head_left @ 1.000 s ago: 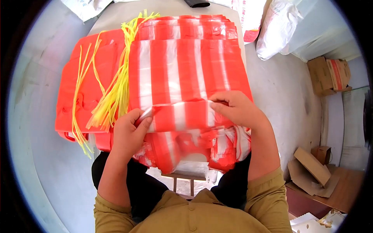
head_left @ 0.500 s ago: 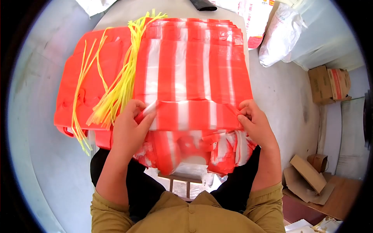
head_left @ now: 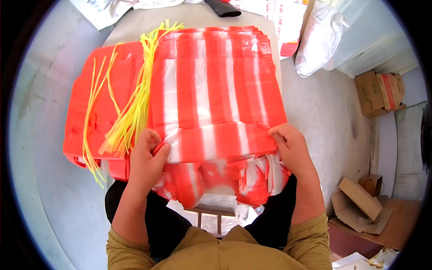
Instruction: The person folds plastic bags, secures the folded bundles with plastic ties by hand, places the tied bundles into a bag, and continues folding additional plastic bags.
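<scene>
A thick stack of red-and-white striped plastic bags (head_left: 218, 85) lies in front of me. The near part of the top bag is turned up into a folded band (head_left: 227, 141) across the stack. My left hand (head_left: 148, 155) pinches the band's left end between thumb and fingers. At the right end, my right hand (head_left: 289, 143) is closed on the band's corner. Below the band, loose bag handles (head_left: 186, 180) hang crumpled over the near edge.
Left of the stack lies a pile of plain red bags (head_left: 101, 101), with yellow plastic strips (head_left: 130, 110) across it. A white sack (head_left: 319, 38) stands at the back right. Cardboard boxes (head_left: 378, 94) sit farther right, and an opened carton (head_left: 360, 204) lies at lower right.
The view has shifted, so the stack sits slightly lower and farther left. Both hands keep their pinch on the folded band, the right hand's fingers now lying flatter over its corner.
</scene>
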`<move>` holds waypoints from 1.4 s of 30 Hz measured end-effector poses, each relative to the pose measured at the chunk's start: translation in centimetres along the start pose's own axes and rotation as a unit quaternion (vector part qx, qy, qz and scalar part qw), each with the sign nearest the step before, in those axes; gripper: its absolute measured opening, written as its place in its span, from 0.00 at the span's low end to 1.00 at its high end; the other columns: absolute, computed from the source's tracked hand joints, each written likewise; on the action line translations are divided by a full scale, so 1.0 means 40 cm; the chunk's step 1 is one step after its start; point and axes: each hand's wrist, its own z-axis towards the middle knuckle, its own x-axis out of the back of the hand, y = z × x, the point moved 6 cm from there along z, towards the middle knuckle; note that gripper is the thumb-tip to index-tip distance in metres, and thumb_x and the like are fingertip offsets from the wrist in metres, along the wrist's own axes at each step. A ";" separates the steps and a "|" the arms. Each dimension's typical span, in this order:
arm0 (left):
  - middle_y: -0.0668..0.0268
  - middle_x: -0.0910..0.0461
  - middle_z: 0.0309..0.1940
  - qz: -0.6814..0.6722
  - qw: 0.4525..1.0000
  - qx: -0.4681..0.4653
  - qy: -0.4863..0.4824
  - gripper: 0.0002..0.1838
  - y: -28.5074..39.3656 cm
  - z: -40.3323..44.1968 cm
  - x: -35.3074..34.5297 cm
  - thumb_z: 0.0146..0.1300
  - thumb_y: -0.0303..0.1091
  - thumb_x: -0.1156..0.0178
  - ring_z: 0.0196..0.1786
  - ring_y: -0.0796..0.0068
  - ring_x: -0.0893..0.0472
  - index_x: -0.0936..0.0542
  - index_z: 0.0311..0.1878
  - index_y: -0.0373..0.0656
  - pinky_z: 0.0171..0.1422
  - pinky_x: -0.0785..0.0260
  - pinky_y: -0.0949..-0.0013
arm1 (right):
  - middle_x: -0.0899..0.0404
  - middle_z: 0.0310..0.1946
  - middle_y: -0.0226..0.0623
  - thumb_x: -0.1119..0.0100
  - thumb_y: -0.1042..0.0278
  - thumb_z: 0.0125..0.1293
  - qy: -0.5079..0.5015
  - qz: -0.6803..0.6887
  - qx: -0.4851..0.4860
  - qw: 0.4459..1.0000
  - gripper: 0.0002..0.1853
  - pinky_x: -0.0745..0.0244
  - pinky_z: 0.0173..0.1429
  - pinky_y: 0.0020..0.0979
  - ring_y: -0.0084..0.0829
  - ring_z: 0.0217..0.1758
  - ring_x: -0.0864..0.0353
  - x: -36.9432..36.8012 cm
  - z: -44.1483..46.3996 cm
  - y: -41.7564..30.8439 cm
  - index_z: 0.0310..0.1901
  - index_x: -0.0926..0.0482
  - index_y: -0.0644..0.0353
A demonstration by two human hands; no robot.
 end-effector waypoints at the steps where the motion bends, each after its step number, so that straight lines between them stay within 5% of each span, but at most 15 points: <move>1: 0.71 0.25 0.33 0.008 1.000 0.006 -0.006 0.11 0.002 0.000 0.002 0.70 0.20 0.40 0.36 0.84 0.26 0.30 0.49 0.43 0.42 0.33 0.77 | 0.16 0.41 0.40 0.44 0.77 0.77 0.002 -0.001 0.004 1.000 0.05 0.23 0.54 0.32 0.36 0.46 0.18 -0.001 -0.001 0.003 0.45 0.17 0.65; 14: 0.64 0.18 0.49 0.114 0.983 -0.111 -0.095 0.16 0.031 -0.048 0.015 0.66 0.20 0.33 0.56 0.69 0.19 0.16 0.57 0.40 0.61 0.27 0.67 | 0.18 0.39 0.39 0.44 0.79 0.75 -0.009 -0.008 -0.034 0.999 0.07 0.24 0.47 0.31 0.33 0.43 0.18 0.007 -0.006 0.002 0.46 0.16 0.65; 17: 0.63 0.18 0.50 0.094 0.992 -0.032 -0.072 0.17 0.022 -0.046 0.018 0.65 0.20 0.32 0.55 0.69 0.18 0.16 0.57 0.39 0.61 0.26 0.67 | 0.18 0.44 0.37 0.43 0.79 0.74 -0.016 0.002 -0.018 1.000 0.07 0.23 0.46 0.32 0.33 0.42 0.18 0.009 -0.005 0.009 0.47 0.16 0.67; 23: 0.60 0.17 0.51 0.107 0.990 -0.083 -0.046 0.21 0.034 -0.056 0.018 0.62 0.21 0.29 0.57 0.65 0.17 0.16 0.59 0.39 0.62 0.25 0.65 | 0.27 0.66 0.37 0.31 0.78 0.66 -0.101 0.035 -0.031 0.994 0.17 0.20 0.58 0.35 0.36 0.60 0.19 0.033 -0.016 -0.022 0.56 0.15 0.67; 26: 0.58 0.18 0.51 0.180 0.973 -0.138 -0.034 0.24 0.058 -0.067 0.008 0.57 0.19 0.29 0.59 0.58 0.19 0.17 0.60 0.40 0.65 0.26 0.61 | 0.29 0.68 0.40 0.28 0.78 0.61 -0.101 0.004 0.031 0.994 0.23 0.22 0.64 0.36 0.39 0.68 0.23 0.034 -0.025 -0.023 0.60 0.16 0.65; 35: 0.58 0.22 0.43 0.316 0.914 -0.254 0.031 0.28 0.101 -0.076 -0.019 0.51 0.14 0.39 0.50 0.53 0.23 0.16 0.58 0.41 0.58 0.28 0.56 | 0.27 0.65 0.45 0.38 0.83 0.62 -0.032 -0.099 0.098 0.990 0.25 0.23 0.66 0.38 0.46 0.66 0.22 0.033 -0.032 -0.062 0.62 0.15 0.59; 42: 0.57 0.24 0.42 0.330 0.910 -0.244 0.055 0.27 0.112 -0.080 -0.017 0.53 0.13 0.40 0.48 0.54 0.23 0.16 0.58 0.41 0.57 0.29 0.58 | 0.22 0.62 0.47 0.41 0.84 0.64 -0.007 -0.128 0.114 0.985 0.23 0.23 0.66 0.41 0.49 0.64 0.21 0.039 -0.029 -0.068 0.60 0.14 0.58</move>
